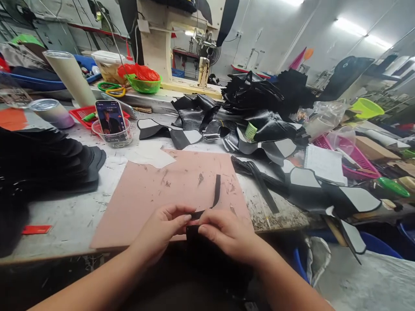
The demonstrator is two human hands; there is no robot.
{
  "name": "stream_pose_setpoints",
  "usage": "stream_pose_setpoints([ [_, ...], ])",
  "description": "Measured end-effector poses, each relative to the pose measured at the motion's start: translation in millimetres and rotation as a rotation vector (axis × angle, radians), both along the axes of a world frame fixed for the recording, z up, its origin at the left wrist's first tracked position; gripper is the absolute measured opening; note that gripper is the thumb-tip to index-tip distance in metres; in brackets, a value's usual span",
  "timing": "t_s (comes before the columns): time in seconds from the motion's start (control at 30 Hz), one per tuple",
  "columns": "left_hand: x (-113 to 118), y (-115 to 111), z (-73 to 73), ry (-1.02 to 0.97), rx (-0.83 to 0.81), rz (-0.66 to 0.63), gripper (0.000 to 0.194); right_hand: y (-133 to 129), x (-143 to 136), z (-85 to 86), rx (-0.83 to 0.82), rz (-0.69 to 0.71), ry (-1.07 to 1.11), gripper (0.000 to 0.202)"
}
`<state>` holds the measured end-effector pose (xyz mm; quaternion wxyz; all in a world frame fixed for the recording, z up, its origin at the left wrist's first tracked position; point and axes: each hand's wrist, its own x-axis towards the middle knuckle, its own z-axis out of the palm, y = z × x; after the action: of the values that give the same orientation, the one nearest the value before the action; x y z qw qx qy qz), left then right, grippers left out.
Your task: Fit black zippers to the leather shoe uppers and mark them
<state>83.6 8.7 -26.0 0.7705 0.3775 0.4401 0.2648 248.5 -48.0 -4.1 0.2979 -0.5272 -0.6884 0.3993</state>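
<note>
Both hands meet at the front edge of a pink board [142, 194]. My left hand [167, 226] pinches one end of a narrow black strip [217, 190] between thumb and fingers. Close beside it, my right hand [225, 231] has its fingers closed on the same strip. The strip's free end curves up and away over the board. Below the fingertips hangs a black piece [194, 235], dark against the lap; whether the strip is joined to it I cannot tell.
A stack of black pieces [65, 164] lies at left. A phone [110, 119] leans in a clear bowl [116, 139]. Black and grey pieces [304, 190] spread along the right. Behind stands a sewing machine [155, 39]. A white scrap [155, 156] overlaps the board's back edge.
</note>
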Motion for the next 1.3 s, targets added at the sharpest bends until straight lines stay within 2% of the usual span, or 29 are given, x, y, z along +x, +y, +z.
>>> stream_pose_setpoints([
  [0.17, -3.0, -3.9, 10.0, -0.029, -0.04, -0.028, 0.022, 1.8, 2.7, 4.1, -0.037, -0.081, -0.031, 0.019],
  [0.33, -4.4, -6.2, 16.0, -0.025, -0.067, -0.009, 0.019, -0.1, 0.0, 7.7, 0.022, -0.127, -0.081, 0.021],
  [1.3, -2.1, -9.8, 18.3, 0.072, 0.107, -0.026, 0.02, -3.6, -3.5, 10.7, 0.115, -0.182, -0.221, 0.022],
])
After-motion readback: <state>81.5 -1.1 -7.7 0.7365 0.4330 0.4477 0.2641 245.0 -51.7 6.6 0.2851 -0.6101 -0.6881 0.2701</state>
